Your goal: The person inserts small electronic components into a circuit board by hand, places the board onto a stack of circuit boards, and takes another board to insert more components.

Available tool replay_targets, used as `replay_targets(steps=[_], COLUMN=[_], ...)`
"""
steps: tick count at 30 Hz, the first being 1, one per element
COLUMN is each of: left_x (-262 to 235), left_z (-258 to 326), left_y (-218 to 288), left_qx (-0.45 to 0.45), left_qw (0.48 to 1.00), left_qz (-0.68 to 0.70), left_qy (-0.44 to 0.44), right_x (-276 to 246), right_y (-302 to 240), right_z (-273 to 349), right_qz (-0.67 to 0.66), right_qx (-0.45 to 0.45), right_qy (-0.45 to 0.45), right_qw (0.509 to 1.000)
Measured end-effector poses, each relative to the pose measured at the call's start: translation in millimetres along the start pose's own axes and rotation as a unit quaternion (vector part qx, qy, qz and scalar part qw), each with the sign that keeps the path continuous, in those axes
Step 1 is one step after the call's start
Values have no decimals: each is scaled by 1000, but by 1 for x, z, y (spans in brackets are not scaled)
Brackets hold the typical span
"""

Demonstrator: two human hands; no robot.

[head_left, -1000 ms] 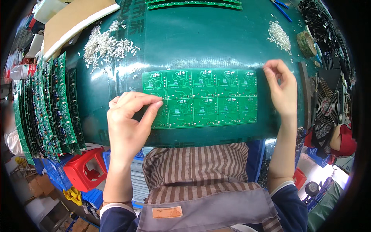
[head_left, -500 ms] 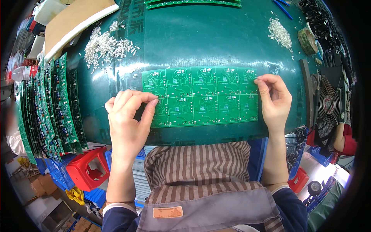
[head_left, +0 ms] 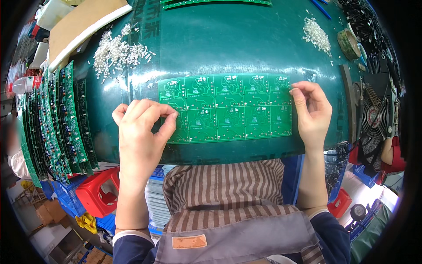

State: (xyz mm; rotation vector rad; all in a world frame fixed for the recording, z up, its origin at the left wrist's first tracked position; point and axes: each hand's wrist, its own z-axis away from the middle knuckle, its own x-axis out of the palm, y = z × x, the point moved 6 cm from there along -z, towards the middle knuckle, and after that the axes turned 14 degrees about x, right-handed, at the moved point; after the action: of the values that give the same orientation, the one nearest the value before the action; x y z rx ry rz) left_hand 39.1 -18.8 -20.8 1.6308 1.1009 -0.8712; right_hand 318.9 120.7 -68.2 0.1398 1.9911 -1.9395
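Green circuit board panel, a grid of small boards, lies flat on the dark green table mat, long side parallel to the table's near edge and close to it. Left hand sits at the panel's left short edge, thumb and forefinger pinched together over the lower-left corner; fingers curled, cannot tell if the board edge is actually clamped between them or only touched. Right hand at the right short edge, fingertips pinching at the upper-right corner, palm overlapping the right margin; grip looks like a light pinch on the board edge. Open room: broad bare mat beyond the panel's far edge, up to a strip of boards at the table's far rim. Left of the panel, a pile of small clear parts well apart; racked populated boards stand on edge along the table's left rim, a bare band of mat between them and the left hand. Right side tighter: second clear-parts pile and tape roll far right, black fan near the right hand. Red stool below the table's edge, left of the striped apron.
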Motion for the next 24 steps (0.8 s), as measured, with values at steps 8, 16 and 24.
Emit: replay_targets(steps=[8, 16, 24], left_x=[-3, -3, -2], left_z=[-6, -7, -6], left_y=[0, 0, -2], left_qx=[1, 9, 1], left_qw=[1000, 999, 999], left_qz=[-2, 1, 17], left_qy=[-26, -36, -34], right_x=[0, -3, 3], right_y=[-6, -7, -3], right_z=[6, 12, 17], right_qz=[-19, -23, -7], right_qx=[10, -4, 5], right_qy=[-11, 1, -14], right_qw=[1000, 1000, 1000])
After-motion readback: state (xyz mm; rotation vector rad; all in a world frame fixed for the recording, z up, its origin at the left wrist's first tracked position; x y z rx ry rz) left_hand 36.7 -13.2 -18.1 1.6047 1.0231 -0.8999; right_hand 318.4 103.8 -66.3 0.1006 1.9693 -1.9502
